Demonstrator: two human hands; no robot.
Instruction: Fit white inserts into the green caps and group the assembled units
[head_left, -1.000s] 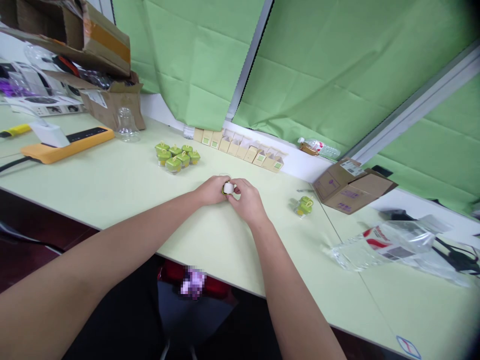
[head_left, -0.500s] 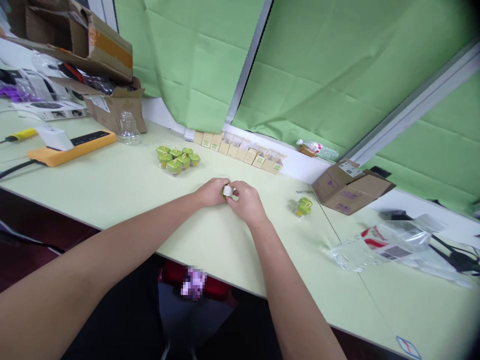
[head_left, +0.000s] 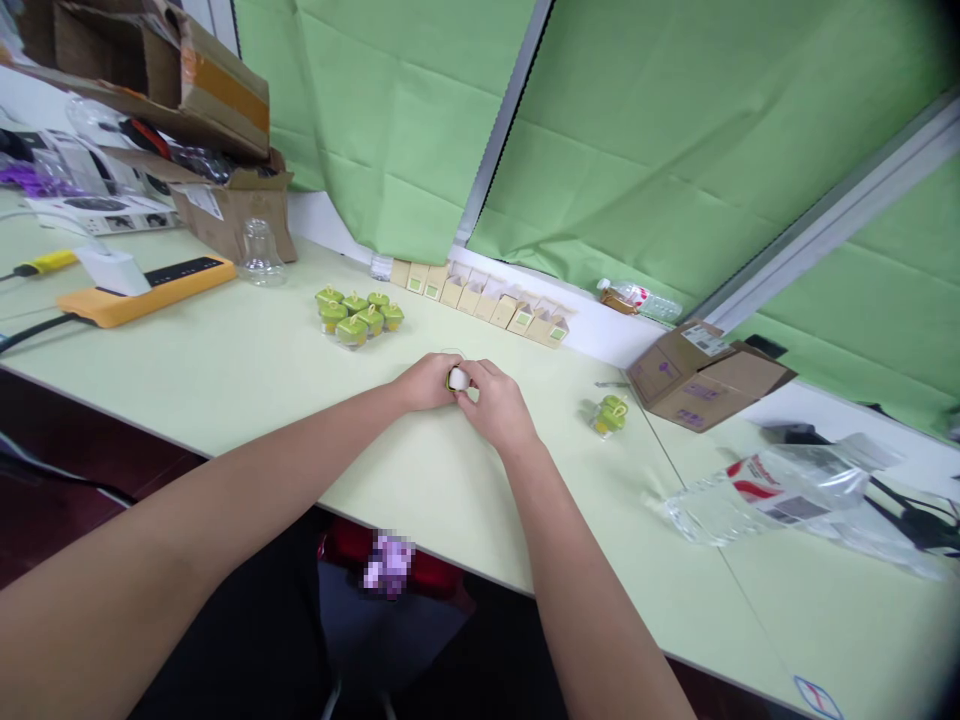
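Note:
Over the middle of the table (head_left: 390,460), my left hand (head_left: 429,384) is closed around a small white-faced piece with a dark and yellowish rim (head_left: 458,379). My right hand (head_left: 501,408) pinches the same piece from the other side, thumb and fingers at its edge. Its exact kind is too small to make out, and fingers cover most of it. Beyond my left hand stands a cluster of small clear tubs with green looped lids (head_left: 358,318). More green-lidded tubs (head_left: 610,414) sit to the right of my right hand.
Small open cardboard boxes (head_left: 491,303) line the back edge. At right are a brown carton (head_left: 701,375) and a large clear bottle (head_left: 772,490) lying down. An orange power strip (head_left: 161,290), a clear jar (head_left: 262,255) and stacked cartons (head_left: 225,105) occupy the left.
The fingers of my right hand have shifted slightly on the small white-faced piece, whose white face now looks rounder. Both hands still hold it in nearly the same place.

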